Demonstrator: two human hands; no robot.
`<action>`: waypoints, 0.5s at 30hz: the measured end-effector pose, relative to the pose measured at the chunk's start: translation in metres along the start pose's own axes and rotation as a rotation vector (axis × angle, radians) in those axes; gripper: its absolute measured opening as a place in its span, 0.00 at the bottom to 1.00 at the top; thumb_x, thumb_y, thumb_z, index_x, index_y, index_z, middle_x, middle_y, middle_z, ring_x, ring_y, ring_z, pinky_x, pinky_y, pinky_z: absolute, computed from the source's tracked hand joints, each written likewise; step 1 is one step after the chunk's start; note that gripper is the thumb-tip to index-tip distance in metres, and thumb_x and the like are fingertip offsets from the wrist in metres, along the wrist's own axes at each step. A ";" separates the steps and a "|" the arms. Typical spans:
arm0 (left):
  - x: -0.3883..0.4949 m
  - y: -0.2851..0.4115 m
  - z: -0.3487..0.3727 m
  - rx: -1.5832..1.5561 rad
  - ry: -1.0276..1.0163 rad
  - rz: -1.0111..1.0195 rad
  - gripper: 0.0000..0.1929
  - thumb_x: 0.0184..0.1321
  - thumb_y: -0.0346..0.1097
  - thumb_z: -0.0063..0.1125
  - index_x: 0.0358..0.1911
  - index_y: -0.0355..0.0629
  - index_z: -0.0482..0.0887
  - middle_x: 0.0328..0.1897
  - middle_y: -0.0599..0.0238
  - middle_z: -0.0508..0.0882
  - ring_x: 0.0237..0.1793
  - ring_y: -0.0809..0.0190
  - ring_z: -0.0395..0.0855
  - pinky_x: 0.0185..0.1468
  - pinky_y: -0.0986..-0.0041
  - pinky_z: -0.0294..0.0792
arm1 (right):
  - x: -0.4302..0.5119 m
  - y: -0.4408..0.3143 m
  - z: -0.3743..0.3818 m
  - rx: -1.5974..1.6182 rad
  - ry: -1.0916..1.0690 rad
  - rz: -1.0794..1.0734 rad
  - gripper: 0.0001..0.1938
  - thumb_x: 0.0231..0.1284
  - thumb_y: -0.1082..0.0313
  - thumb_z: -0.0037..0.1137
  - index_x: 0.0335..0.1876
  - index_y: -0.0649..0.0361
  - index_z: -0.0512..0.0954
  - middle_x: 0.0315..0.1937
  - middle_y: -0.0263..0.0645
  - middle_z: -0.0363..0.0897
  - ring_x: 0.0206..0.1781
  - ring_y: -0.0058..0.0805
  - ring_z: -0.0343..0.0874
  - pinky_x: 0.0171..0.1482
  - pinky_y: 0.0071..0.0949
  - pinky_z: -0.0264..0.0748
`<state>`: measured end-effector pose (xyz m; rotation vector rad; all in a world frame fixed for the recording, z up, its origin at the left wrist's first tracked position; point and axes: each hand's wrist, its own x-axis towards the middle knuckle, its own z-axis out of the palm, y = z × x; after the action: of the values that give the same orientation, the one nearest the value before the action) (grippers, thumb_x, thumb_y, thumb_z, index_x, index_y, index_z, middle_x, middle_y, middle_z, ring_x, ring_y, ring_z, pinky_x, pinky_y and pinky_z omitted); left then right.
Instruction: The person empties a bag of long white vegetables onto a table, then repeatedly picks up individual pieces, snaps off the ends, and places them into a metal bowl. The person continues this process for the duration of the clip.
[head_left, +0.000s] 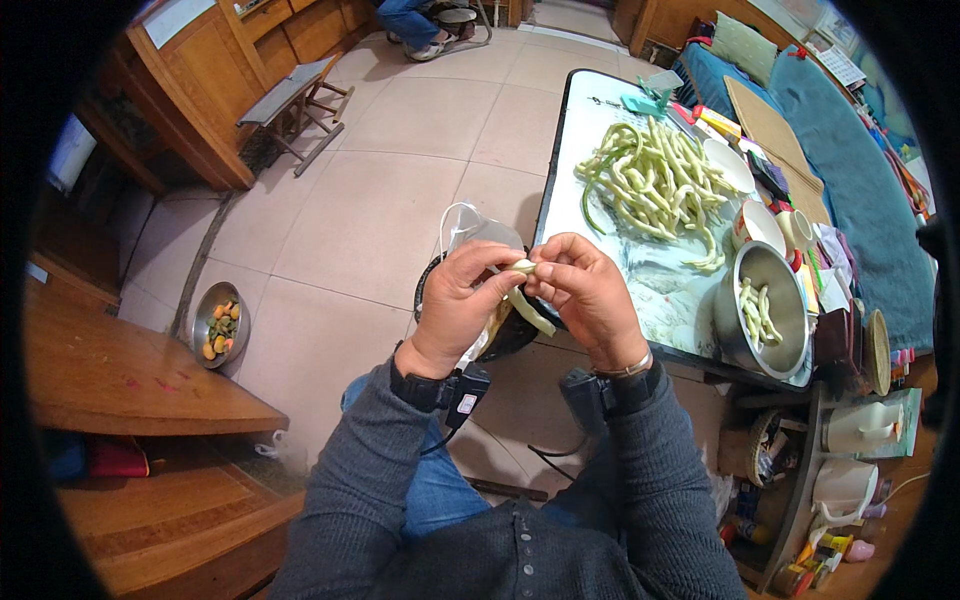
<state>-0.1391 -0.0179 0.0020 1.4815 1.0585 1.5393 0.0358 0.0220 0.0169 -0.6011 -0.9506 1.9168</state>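
Observation:
Between my two hands is a pale green bean pod (534, 311), its upper end pinched by the fingertips and its lower part hanging down. My left hand (469, 304) grips it with thumb and forefinger, and my right hand (589, 296) pinches it from the other side. Below them stands a dark bin (517, 337) with a plastic bag in it, largely hidden by the hands. A heap of long green beans (656, 176) lies on the table (559, 187) to the right. Several bean pieces (759, 315) rest in a steel bowl (791, 330) at the table's near corner.
White bowls (729, 165), a cup (796, 225) and boxes line the table's right side, beside a blue-covered sofa (862, 202). A steel bowl of peelings (217, 326) sits on the floor at left. A folding stool (296, 105) and another person's legs (412, 26) are farther off.

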 end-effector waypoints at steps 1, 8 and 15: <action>0.000 -0.001 0.000 -0.068 -0.006 -0.010 0.08 0.60 0.27 0.66 0.42 0.38 0.86 0.43 0.65 0.85 0.42 0.69 0.83 0.47 0.79 0.75 | 0.001 0.000 -0.001 0.055 -0.031 0.026 0.06 0.63 0.76 0.58 0.43 0.62 0.75 0.42 0.37 0.80 0.41 0.25 0.82 0.48 0.22 0.82; 0.002 0.003 -0.002 -0.092 -0.053 -0.040 0.08 0.62 0.27 0.64 0.44 0.39 0.86 0.40 0.65 0.85 0.40 0.69 0.83 0.44 0.78 0.75 | 0.002 -0.002 -0.001 -0.014 -0.033 0.030 0.06 0.64 0.75 0.57 0.44 0.63 0.75 0.41 0.38 0.81 0.41 0.24 0.83 0.49 0.24 0.83; 0.005 0.002 -0.003 0.383 -0.083 0.085 0.09 0.58 0.28 0.65 0.42 0.38 0.85 0.37 0.61 0.84 0.37 0.60 0.83 0.41 0.73 0.74 | -0.004 0.006 0.010 -1.205 0.150 -0.490 0.05 0.59 0.74 0.55 0.39 0.63 0.77 0.32 0.46 0.78 0.35 0.40 0.80 0.40 0.32 0.77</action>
<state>-0.1427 -0.0145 0.0060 1.8521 1.3076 1.3685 0.0276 0.0128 0.0177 -1.0216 -1.9095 0.7030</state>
